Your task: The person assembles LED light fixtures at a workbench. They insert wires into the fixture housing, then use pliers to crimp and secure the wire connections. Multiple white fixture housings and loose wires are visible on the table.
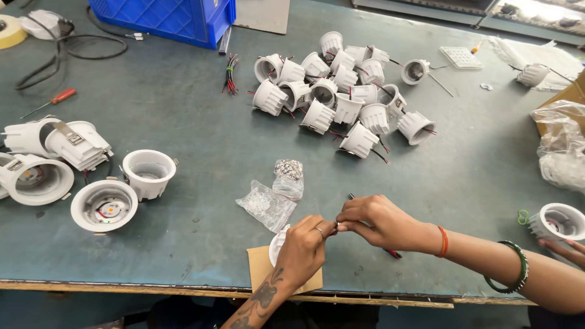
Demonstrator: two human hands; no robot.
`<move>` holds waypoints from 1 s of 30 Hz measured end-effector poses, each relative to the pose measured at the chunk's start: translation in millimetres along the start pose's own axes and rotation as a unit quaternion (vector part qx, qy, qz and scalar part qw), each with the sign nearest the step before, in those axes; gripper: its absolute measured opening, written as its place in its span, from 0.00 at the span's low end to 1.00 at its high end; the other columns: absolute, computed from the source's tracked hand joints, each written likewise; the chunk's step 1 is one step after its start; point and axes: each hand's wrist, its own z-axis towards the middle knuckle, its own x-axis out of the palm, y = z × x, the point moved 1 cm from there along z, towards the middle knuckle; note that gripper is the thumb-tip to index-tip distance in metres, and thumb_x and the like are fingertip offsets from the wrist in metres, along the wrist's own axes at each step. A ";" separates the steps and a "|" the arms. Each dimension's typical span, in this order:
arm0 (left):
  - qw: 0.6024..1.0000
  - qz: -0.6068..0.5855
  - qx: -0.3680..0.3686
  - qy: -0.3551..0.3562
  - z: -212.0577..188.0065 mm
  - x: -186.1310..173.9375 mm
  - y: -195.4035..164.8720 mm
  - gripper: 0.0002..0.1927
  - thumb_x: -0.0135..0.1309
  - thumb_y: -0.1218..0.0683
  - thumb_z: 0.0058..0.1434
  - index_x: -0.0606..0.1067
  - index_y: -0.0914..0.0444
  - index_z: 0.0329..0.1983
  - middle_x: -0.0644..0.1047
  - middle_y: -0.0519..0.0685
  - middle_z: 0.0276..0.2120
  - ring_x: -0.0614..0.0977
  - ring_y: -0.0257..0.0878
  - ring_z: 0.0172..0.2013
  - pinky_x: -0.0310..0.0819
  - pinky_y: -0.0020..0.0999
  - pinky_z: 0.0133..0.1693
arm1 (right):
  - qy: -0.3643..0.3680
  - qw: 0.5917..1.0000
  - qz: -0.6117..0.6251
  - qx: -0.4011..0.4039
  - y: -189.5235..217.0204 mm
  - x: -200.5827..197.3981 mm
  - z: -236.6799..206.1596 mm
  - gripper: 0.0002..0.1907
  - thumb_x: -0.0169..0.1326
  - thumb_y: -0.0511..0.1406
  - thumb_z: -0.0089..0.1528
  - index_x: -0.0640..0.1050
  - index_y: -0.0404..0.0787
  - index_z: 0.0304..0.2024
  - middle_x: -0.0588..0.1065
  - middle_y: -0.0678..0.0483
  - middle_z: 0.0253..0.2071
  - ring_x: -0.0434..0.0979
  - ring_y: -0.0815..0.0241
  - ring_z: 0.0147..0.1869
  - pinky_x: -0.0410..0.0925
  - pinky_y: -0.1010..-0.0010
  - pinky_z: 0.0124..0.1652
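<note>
The grey-green workbench (183, 122) fills the view, its worn front edge running along the bottom. At the top stands a blue plastic crate (167, 18). Right of centre lies a heap of white ribbed lamp housings (341, 97), packed close and touching, thin red and black wires trailing from them. On the left sit bigger white round lamp housings (105, 205), two facing up, the others tipped on their sides, all near each other. At the far right is crumpled clear plastic wrap (557, 146), and below it one more white housing (557, 220) with another person's fingertips (563, 247) just beside it. Near the front edge, a piece of brown cardboard (259, 265) lies under the left hand (303, 248), with a white round part (277, 245) partly hidden beneath that hand. The left hand's fingers are curled in, thumb and forefinger pinched at the tips. The right hand (381, 220) meets it fingertip to fingertip, its fingers also drawn together in a pinch; whatever small piece sits between the two hands is too tiny to make out. Just behind the hands lie two small clear bags (268, 204) of little parts, touching each other. A red-handled screwdriver (52, 100) rests well away at the left, and a bundle of short wires (230, 74) lies below the crate.
</note>
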 end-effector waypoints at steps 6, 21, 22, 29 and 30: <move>0.998 -0.044 -0.027 0.022 68.8 -1.2 -94.1 0.08 0.52 0.68 0.57 0.78 0.66 0.37 0.77 0.52 0.29 0.81 0.49 0.32 0.73 0.42 0.33 | -0.089 0.964 -0.154 -0.198 37.0 -108.6 -47.1 0.08 0.59 0.33 0.58 0.81 0.36 0.38 0.78 0.50 0.40 0.79 0.47 0.47 0.72 0.58 0.51; 0.996 -0.083 -0.017 0.020 15.7 16.6 -51.3 0.07 0.54 0.66 0.58 0.79 0.66 0.37 0.79 0.53 0.30 0.82 0.47 0.31 0.73 0.40 0.32 | 0.069 0.995 -0.003 -0.075 3.4 -50.0 -35.6 0.15 0.54 0.41 0.63 0.83 0.36 0.35 0.79 0.52 0.29 0.80 0.57 0.36 0.73 0.62 0.43; 0.996 -0.081 -0.017 0.022 14.5 15.7 -46.1 0.07 0.55 0.66 0.59 0.79 0.66 0.38 0.79 0.52 0.30 0.82 0.47 0.31 0.73 0.40 0.32 | 0.116 0.991 0.064 0.015 -3.7 -44.0 -31.8 0.17 0.52 0.43 0.65 0.83 0.37 0.35 0.79 0.53 0.26 0.80 0.60 0.32 0.73 0.64 0.37; 0.996 -0.084 -0.017 0.033 3.2 22.1 -40.6 0.06 0.55 0.66 0.60 0.79 0.66 0.38 0.79 0.52 0.31 0.83 0.47 0.32 0.74 0.40 0.32 | 0.091 0.966 0.182 0.157 -12.1 -22.0 -42.5 0.27 0.41 0.46 0.71 0.81 0.33 0.31 0.79 0.51 0.26 0.77 0.58 0.30 0.73 0.65 0.35; 0.995 -0.089 -0.020 0.033 0.8 25.2 -41.5 0.06 0.54 0.66 0.60 0.78 0.66 0.39 0.80 0.51 0.31 0.83 0.46 0.32 0.74 0.40 0.32 | 0.059 0.978 0.158 0.122 -9.8 -24.1 -46.6 0.26 0.41 0.45 0.71 0.81 0.34 0.34 0.79 0.52 0.27 0.79 0.59 0.31 0.74 0.66 0.36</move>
